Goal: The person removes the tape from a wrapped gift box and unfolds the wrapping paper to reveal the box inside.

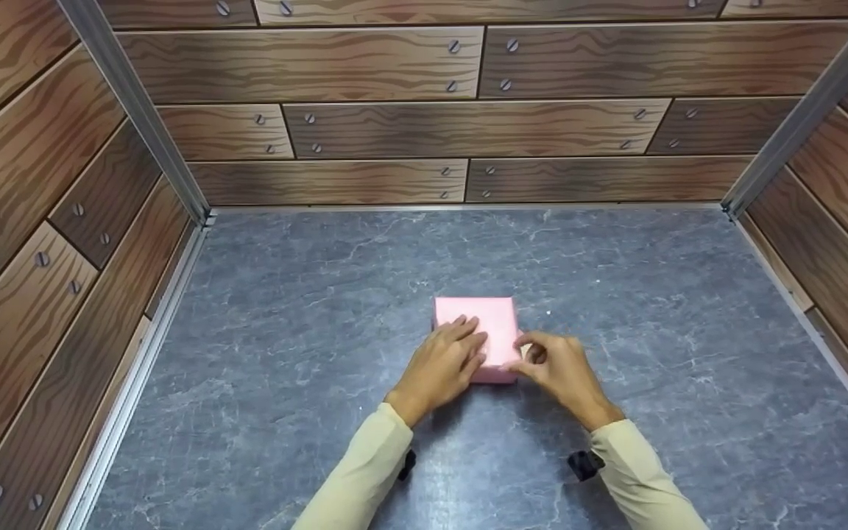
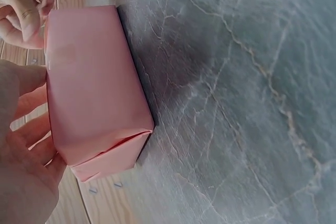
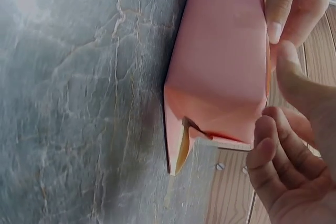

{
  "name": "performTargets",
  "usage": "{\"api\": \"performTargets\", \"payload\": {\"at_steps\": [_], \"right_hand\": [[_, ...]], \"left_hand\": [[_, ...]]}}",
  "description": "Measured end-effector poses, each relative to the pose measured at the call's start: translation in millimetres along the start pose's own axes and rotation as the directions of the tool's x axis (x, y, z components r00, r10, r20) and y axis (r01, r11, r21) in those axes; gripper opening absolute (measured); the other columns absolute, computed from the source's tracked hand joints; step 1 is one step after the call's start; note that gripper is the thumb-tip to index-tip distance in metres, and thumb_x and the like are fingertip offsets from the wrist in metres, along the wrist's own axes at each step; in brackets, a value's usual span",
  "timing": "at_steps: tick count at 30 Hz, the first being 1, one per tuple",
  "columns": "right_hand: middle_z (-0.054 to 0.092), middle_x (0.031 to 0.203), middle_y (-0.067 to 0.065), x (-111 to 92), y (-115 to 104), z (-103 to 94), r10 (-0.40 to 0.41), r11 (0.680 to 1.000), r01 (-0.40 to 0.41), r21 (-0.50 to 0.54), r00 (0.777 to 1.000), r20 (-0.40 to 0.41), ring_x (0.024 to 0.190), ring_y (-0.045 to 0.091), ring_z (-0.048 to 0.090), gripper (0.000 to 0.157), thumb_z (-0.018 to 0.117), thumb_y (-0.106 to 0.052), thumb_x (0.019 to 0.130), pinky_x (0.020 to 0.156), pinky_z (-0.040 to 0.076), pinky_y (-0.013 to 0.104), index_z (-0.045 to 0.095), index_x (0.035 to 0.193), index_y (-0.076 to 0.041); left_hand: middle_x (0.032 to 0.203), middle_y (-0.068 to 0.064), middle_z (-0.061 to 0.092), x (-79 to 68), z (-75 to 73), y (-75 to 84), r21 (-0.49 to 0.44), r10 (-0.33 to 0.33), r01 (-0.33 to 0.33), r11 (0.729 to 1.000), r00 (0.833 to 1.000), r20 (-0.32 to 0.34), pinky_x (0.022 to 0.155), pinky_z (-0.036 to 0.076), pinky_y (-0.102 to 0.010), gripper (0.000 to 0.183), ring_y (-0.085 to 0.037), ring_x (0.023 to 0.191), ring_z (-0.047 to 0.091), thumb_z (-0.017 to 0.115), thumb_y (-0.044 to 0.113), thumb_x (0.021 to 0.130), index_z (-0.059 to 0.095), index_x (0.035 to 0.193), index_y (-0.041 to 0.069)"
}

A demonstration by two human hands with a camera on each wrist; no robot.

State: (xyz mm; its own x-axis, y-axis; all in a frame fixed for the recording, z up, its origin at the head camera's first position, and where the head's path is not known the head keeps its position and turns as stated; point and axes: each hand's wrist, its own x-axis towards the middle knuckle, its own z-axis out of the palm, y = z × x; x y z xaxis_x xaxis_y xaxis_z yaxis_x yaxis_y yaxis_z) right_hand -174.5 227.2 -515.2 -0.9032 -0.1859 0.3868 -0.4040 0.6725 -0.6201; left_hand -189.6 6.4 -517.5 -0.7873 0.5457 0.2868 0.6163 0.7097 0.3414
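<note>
A box wrapped in pink paper (image 1: pixel 486 313) lies on the grey marbled surface. My left hand (image 1: pixel 440 361) rests across its top, fingers stretched over the paper. At the right edge of the top, my right hand (image 1: pixel 562 366) pinches the wrapping with bent thumb and index finger. From the right wrist view, the near right end has a loose paper flap (image 3: pixel 177 153) sticking out at the bottom, with a dark gap above it. The left end (image 2: pixel 113 158) is folded over, with a slanting crease. Part of the top is hidden under the left hand.
Wood-plank-patterned walls (image 1: pixel 380 66) stand at the back and both sides, with metal rails (image 1: pixel 140 110) at the corners. The marbled surface (image 1: pixel 284 294) spreads around the box. A small dark device (image 1: pixel 584 465) sits by the right sleeve.
</note>
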Motion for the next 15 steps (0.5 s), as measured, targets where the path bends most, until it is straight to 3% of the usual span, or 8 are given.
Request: {"api": "performTargets", "payload": {"at_steps": [7, 15], "right_hand": [[0.059, 0.065, -0.003, -1.6, -1.5, 1.9, -0.081, 0.997, 0.081, -0.002, 0.995, 0.054, 0.059, 0.003, 0.051, 0.021, 0.089, 0.003, 0.07, 0.051, 0.047, 0.023, 0.074, 0.083, -0.002], [0.07, 0.069, 0.003, -1.8, -4.4, 1.8, -0.041, 0.999, 0.042, -0.008, 0.995, 0.093, 0.06, 0.009, 0.063, 0.015, 0.084, 0.005, 0.076, 0.054, 0.055, 0.025, 0.075, 0.087, 0.001]], "left_hand": [[0.145, -0.012, 0.057, -0.6, 0.1, 0.7, 0.008, 0.005, -0.005, 1.0, 1.0, -0.024, 0.117, 0.036, -0.042, 0.035, -0.028, 0.139, 0.048, 0.059, 0.026, 0.103, 0.068, 0.132, 0.008], [0.143, -0.012, 0.058, -0.4, -1.8, 1.5, 0.029, 0.004, -0.003, 1.0, 1.0, -0.029, 0.115, 0.038, -0.046, 0.035, -0.028, 0.138, 0.05, 0.06, 0.028, 0.102, 0.069, 0.13, 0.009]]}}
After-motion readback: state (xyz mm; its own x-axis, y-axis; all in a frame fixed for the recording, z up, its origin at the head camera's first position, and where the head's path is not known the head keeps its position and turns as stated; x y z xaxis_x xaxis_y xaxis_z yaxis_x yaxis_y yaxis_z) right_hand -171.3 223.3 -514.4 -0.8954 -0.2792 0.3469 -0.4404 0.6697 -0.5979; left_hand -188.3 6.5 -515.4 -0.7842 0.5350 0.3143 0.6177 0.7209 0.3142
